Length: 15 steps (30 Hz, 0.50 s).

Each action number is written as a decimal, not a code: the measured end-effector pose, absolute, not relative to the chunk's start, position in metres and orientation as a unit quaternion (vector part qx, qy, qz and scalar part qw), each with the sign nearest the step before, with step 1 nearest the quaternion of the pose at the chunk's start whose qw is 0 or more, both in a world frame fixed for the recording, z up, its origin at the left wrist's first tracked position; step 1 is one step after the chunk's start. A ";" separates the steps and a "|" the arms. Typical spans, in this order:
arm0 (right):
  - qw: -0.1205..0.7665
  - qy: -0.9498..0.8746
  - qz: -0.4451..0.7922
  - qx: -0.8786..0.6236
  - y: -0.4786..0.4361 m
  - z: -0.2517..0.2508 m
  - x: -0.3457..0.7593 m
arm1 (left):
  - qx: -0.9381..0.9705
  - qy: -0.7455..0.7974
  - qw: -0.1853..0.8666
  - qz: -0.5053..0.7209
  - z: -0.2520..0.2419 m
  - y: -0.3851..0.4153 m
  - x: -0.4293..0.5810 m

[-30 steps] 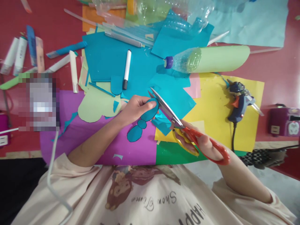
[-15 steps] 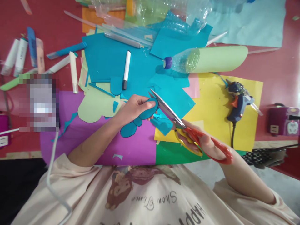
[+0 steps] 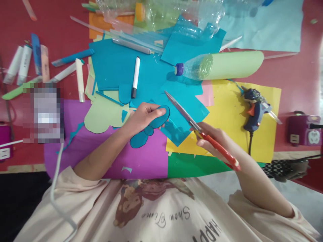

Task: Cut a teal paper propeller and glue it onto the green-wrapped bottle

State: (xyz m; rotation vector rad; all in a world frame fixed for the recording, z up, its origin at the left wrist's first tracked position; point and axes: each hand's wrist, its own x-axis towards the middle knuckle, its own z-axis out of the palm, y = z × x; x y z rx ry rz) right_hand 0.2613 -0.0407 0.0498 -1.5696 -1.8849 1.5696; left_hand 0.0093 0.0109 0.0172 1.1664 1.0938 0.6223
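Note:
Between thumb and fingers, my left hand (image 3: pixel 145 117) pinches a blue paper cutout (image 3: pixel 139 138) with rounded lobes and a dark drawn outline. My right hand (image 3: pixel 214 137) is closed around the red and yellow handles of a pair of scissors (image 3: pixel 180 109). The blades point up and left, lie nearly together, and are apart from the cutout. Under the hands are blue paper (image 3: pixel 186 117) and a purple sheet (image 3: pixel 148 163). A pale green scalloped paper shape (image 3: pixel 98 117) lies left of my left hand.
A white marker (image 3: pixel 136 75) lies on the blue sheets. A bottle wrapped in green paper (image 3: pixel 232 65) is beyond my right hand. At right, a glue gun (image 3: pixel 253 114) rests on yellow paper (image 3: pixel 270 134). Several markers and a blurred-out device (image 3: pixel 46 114) sit at left, clear bottles (image 3: pixel 161 15) at the back.
The scissors have moved away from the cutout's edge and turned edge-on, their blades closing. A small blue piece below the blades has dropped away. My left hand keeps its hold.

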 end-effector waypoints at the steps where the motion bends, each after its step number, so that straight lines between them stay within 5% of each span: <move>1: 0.108 -0.668 0.482 -0.556 -0.037 0.050 0.261 | 0.510 0.488 0.650 0.281 0.016 0.011 0.009; 8: 0.054 -0.773 0.188 -0.604 0.010 0.044 0.247 | 0.469 0.515 0.608 0.381 0.008 0.011 0.009; 15: 0.080 -0.803 0.165 -0.566 0.041 0.022 0.229 | 0.510 0.551 0.497 0.435 -0.009 0.017 0.004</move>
